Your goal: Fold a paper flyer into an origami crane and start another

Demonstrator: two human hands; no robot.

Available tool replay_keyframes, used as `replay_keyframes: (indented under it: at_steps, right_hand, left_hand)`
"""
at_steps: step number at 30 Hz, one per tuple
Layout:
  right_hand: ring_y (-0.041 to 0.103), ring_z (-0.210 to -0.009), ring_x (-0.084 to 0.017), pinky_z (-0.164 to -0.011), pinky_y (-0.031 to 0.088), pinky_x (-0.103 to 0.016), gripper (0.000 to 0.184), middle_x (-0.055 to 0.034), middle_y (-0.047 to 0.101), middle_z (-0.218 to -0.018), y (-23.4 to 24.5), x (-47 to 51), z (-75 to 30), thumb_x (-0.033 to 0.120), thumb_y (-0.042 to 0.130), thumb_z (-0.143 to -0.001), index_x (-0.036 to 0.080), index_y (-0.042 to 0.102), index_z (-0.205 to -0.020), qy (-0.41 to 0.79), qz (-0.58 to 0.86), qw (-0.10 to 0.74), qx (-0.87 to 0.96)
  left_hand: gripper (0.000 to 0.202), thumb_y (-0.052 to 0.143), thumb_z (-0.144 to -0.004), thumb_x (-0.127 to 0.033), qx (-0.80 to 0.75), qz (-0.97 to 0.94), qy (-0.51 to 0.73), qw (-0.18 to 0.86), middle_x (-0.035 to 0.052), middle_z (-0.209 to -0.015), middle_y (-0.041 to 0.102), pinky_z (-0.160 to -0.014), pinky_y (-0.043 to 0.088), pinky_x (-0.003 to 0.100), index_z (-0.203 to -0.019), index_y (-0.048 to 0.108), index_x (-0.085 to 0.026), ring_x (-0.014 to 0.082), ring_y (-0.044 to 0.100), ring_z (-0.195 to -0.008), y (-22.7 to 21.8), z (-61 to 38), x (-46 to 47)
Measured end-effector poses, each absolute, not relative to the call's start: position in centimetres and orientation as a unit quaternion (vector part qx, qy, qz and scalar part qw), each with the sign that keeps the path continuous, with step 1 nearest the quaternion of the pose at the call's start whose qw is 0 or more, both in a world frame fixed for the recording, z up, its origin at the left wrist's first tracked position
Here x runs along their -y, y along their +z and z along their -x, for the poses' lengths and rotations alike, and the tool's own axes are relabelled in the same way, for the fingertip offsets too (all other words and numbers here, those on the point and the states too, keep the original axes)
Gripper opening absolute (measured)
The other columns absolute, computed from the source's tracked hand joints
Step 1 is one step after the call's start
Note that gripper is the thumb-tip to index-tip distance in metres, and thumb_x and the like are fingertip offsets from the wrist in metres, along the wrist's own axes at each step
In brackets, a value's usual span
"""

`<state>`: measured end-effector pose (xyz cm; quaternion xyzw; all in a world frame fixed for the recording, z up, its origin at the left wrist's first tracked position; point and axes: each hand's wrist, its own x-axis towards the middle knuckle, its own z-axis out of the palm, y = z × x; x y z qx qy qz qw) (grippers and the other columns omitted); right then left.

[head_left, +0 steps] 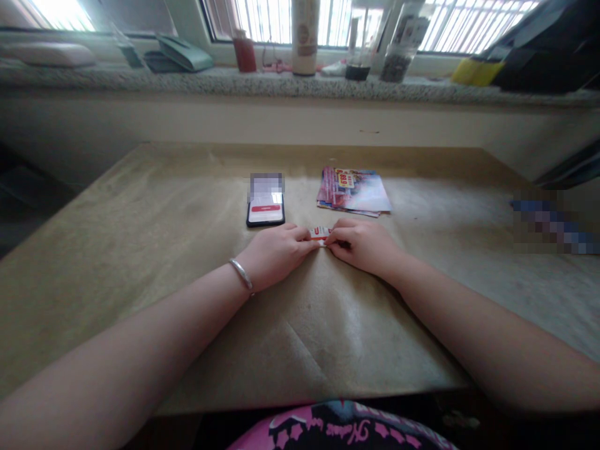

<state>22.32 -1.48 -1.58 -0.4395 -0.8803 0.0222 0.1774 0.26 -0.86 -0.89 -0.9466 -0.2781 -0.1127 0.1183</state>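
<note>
Between both hands, low on the table, is a small piece of printed paper (320,232), white with red and orange marks. My left hand (276,253), with a silver bangle (240,274) at its wrist, pinches the paper's left end. At the right end, the bent fingers of my right hand (363,244) are closed on it. Much of the paper is hidden under the fingers. Just beyond my left hand lies a phone (266,215) with its screen lit. Past my right hand sits a stack of colourful printed leaflets (363,190).
A tan cover lies over the table (140,281). Behind it, a granite windowsill (262,84) bears a red jar (244,53), a tall pale bottle (305,37), a green folded case (185,53) and a yellow object (475,70). A blurred blue item (555,222) is at the right edge.
</note>
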Motion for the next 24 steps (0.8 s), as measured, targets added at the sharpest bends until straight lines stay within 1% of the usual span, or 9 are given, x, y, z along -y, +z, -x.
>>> replay_keyframes:
  at_steps: [6, 11, 16, 24]
  right_hand:
    - [0.060, -0.076, -0.016, -0.062, 0.036, -0.027, 0.017, -0.0033, 0.067, -0.088, -1.81, 1.43, -22.39, 0.024, 0.055, -0.084, 0.023, 0.072, -0.085, 0.024, 0.442, 0.175, 0.879]
    - [0.060, -0.076, -0.016, -0.063, 0.037, -0.027, 0.017, -0.0035, 0.067, -0.087, -1.81, 1.44, -22.36, 0.023, 0.054, -0.084, 0.022, 0.071, -0.085, 0.025, 0.434, 0.181, 0.882]
    - [0.059, -0.076, -0.016, -0.063, 0.037, -0.027, 0.016, -0.0036, 0.067, -0.085, -1.79, 1.43, -22.40, 0.022, 0.055, -0.083, 0.022, 0.071, -0.082, 0.029, 0.432, 0.186, 0.882]
    - [0.060, -0.077, -0.016, -0.064, 0.037, -0.027, 0.016, -0.0032, 0.067, -0.086, -2.11, 1.23, -22.56, 0.023, 0.055, -0.084, 0.023, 0.071, -0.082, 0.037, 0.424, 0.194, 0.884]
  left_hand:
    - [0.026, 0.049, -0.094, -0.023, 0.278, 0.947, -0.145, 0.073, 0.0002, -0.096, 0.068, -0.065, 0.044, 0.024, -0.110, 0.068, -0.028, 0.0137, 0.058, -0.079, -1.18, -0.10, 0.54]
    - [0.026, 0.048, -0.095, -0.025, 0.287, 0.944, -0.153, 0.057, 0.0008, -0.095, 0.069, -0.067, 0.045, 0.023, -0.112, 0.067, -0.027, 0.0135, 0.059, -0.081, -1.31, 0.13, 0.45]
    - [0.026, 0.048, -0.095, -0.025, 0.286, 0.944, -0.156, 0.044, 0.0006, -0.093, 0.069, -0.065, 0.046, 0.023, -0.111, 0.069, -0.028, 0.0125, 0.059, -0.077, -1.21, 0.17, 0.47]
    - [0.025, 0.048, -0.094, -0.026, 0.282, 0.945, -0.161, 0.044, 0.0008, -0.093, 0.069, -0.066, 0.046, 0.023, -0.101, 0.072, -0.025, 0.0129, 0.060, -0.080, -1.26, -0.02, 0.63]
